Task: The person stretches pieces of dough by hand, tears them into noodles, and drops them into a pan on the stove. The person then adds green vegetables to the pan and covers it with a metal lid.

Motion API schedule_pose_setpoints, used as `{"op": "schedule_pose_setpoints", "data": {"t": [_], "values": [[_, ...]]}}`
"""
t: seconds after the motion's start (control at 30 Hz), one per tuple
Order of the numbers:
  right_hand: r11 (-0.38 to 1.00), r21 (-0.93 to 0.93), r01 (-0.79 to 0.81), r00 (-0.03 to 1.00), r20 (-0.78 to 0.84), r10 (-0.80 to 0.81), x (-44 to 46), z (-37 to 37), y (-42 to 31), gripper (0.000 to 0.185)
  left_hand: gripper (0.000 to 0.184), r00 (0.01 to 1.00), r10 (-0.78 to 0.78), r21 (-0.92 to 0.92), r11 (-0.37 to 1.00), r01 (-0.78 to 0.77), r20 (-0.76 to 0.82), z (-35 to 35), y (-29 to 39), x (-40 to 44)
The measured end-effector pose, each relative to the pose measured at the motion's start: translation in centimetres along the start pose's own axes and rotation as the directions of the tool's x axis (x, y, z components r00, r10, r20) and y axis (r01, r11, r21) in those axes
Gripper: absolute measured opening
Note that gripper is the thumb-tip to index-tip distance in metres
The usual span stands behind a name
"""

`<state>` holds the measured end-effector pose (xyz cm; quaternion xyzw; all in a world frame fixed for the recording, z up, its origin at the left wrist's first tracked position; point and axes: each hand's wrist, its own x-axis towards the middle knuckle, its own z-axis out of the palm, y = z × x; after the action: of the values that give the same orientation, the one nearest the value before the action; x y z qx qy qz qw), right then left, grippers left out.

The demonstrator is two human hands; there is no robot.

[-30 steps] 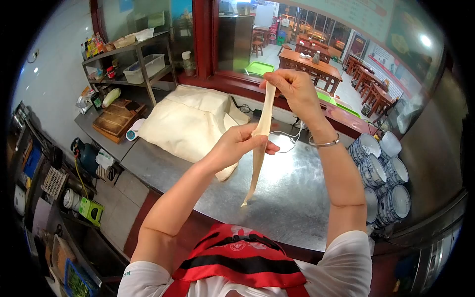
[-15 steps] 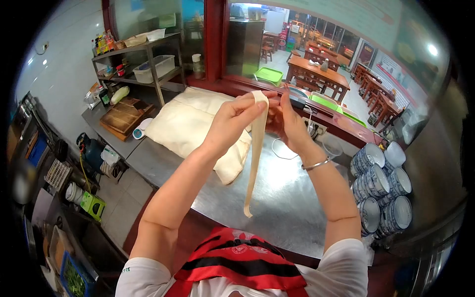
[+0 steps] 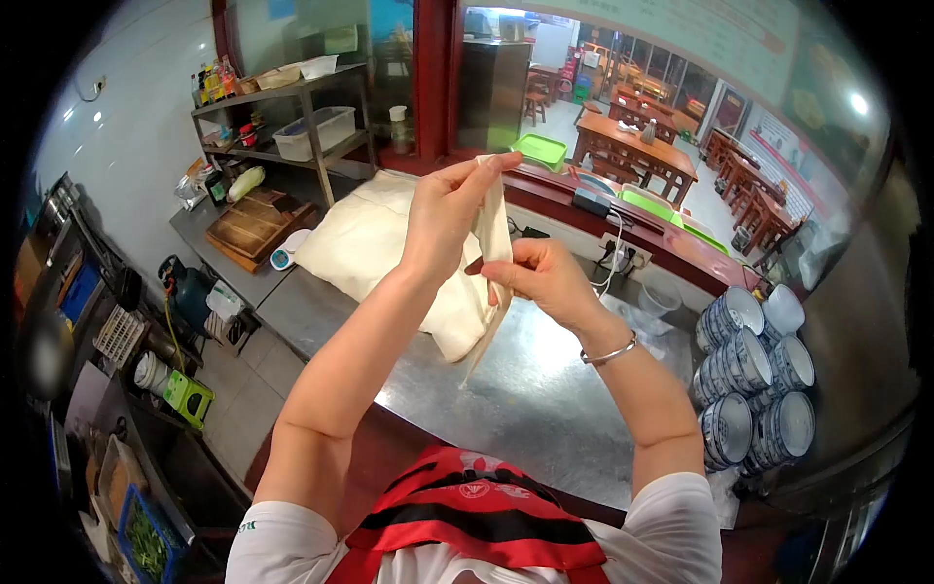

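A long, flat, pale strip of dough (image 3: 493,224) hangs above the steel counter, its thin tail trailing downward. High up, my left hand (image 3: 446,209) is closed on the strip's upper end between thumb and fingers. Lower down, my right hand (image 3: 547,280) pinches the same strip, with the thumb in front and some fingertips showing behind it. A silver bangle circles my right wrist. Behind and left of my hands, a cream cloth (image 3: 365,234) lies spread over the counter, and what is under it is hidden.
Stacked blue-and-white bowls (image 3: 735,360) stand at the counter's right. A clear plastic cup (image 3: 660,294) and cables are near the window ledge. On the left are a wooden board (image 3: 255,229), a small scale (image 3: 284,255) and a shelf rack (image 3: 309,127). Green trays (image 3: 540,150) line the ledge.
My right hand has come down from the top of the strip and now pinches it lower. My left hand has risen slightly leftward, still holding the upper end.
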<state>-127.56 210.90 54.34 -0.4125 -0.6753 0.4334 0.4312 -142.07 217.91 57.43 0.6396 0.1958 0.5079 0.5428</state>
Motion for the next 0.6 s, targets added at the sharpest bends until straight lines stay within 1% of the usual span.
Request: {"op": "schedule_pose_setpoints", "data": {"t": [0.07, 0.17, 0.27, 0.37, 0.47, 0.6], "values": [[0.999, 0.016, -0.034, 0.999, 0.0, 0.034, -0.3, 0.4, -0.3, 0.018, 0.036, 1.0, 0.002, 0.009, 1.0, -0.002, 0.006, -0.1, 0.2, 0.1], [1.0, 0.021, -0.013, 1.0, 0.006, 0.012, -0.1, 0.3, 0.7, 0.021, 0.038, 0.998, -0.051, -0.131, 0.99, 0.054, 0.027, 0.5, 1.1, 0.2], [0.999, -0.035, -0.012, 1.0, 0.014, 0.012, -0.5, 0.5, 0.8, 0.022, 0.039, 0.995, -0.063, -0.121, 0.99, 0.072, 0.084, -0.1, 0.8, 0.6], [0.999, -0.032, -0.035, 0.997, 0.072, 0.038, -1.1, 1.0, 0.4, 0.022, 0.038, 0.998, -0.036, -0.045, 0.998, 0.039, 0.055, -0.8, 1.0, 1.2], [0.999, -0.038, -0.035, 0.994, 0.1, 0.039, -1.3, 1.1, 0.4, 0.022, 0.037, 0.995, -0.087, -0.152, 0.984, 0.094, 0.055, -1.1, 0.6, 1.5], [0.994, -0.062, -0.095, 0.983, 0.152, 0.104, -1.6, 1.3, -0.2, 0.023, 0.035, 0.987, -0.163, -0.202, 0.967, 0.157, -0.011, -1.8, 0.9, 1.8]]}}
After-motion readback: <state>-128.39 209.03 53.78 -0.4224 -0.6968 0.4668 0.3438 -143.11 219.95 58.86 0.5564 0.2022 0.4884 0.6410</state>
